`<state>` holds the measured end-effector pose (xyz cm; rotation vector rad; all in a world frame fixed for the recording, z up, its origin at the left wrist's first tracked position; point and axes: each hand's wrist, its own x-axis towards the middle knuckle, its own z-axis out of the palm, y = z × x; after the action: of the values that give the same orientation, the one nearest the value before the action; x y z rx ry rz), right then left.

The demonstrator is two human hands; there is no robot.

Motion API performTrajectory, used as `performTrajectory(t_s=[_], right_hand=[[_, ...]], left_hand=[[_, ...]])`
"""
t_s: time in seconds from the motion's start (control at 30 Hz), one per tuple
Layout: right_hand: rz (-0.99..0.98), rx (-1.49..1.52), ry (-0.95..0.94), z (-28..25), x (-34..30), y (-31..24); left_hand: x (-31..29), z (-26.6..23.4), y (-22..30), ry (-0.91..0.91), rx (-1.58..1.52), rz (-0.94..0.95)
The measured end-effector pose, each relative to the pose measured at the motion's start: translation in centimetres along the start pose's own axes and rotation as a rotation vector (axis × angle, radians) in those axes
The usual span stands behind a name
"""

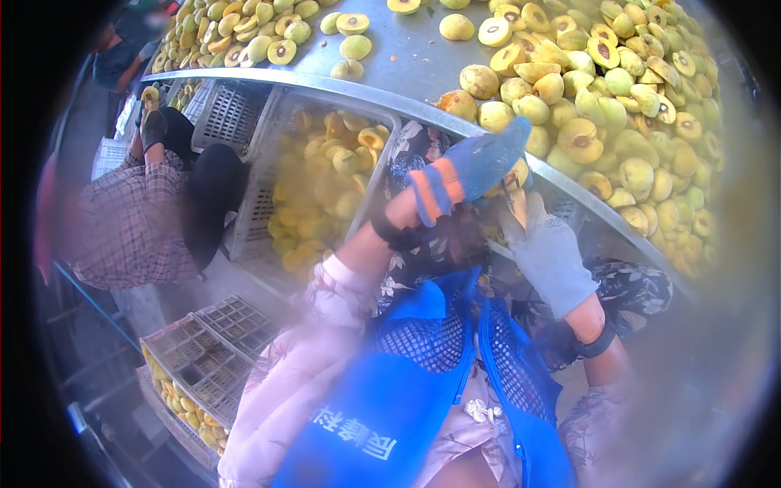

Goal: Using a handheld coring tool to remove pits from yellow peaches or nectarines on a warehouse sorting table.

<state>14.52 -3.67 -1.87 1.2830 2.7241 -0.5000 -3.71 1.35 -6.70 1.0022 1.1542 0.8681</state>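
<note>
My left hand (pixel 480 167), in a blue glove with an orange band, is closed round a yellow peach half (pixel 516 174) at the table's edge. Its fingers hide most of the fruit. My right hand (pixel 547 248), in a pale grey glove, comes up to the same fruit from below. Between its fingers is a narrow, light-brown tool (pixel 517 205), its tip against or close to the peach; its exact kind cannot be made out. Beyond my hands, halved yellow peaches (pixel 582 140) lie heaped on the metal table (pixel 390 61), some showing brown pits.
A white plastic crate (pixel 382 134) of peach pieces stands left of my hands, below the table rim. Stacked crates (pixel 215 337) are at lower left. A co-worker in a checked shirt (pixel 134 215) sits at the left, another person (pixel 122 53) farther off. Blur covers the lower right.
</note>
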Motion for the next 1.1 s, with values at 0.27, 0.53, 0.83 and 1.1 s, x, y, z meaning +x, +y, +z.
performTrajectory(t_s=[0.27, 0.53, 0.83, 1.1], right_hand=[[0.538, 1.187, -0.067, -1.6, 0.7, -1.8], [0.467, 1.299, -0.049, -0.3, -1.3, -3.1], [0.308, 1.722, -0.522, -0.7, -3.3, -0.3], [0.228, 0.606, 0.139, 10.0, -0.5, 2.2]], left_hand=[[-3.0, 3.2, 0.0, 0.302, 0.262, 0.871], [-4.0, 6.1, -1.9, 0.702, 0.3, 0.633], [-1.4, 3.7, -1.6, -0.221, 0.01, 0.671], [-6.0, -4.6, -3.8, 1.183, 0.393, 0.536]])
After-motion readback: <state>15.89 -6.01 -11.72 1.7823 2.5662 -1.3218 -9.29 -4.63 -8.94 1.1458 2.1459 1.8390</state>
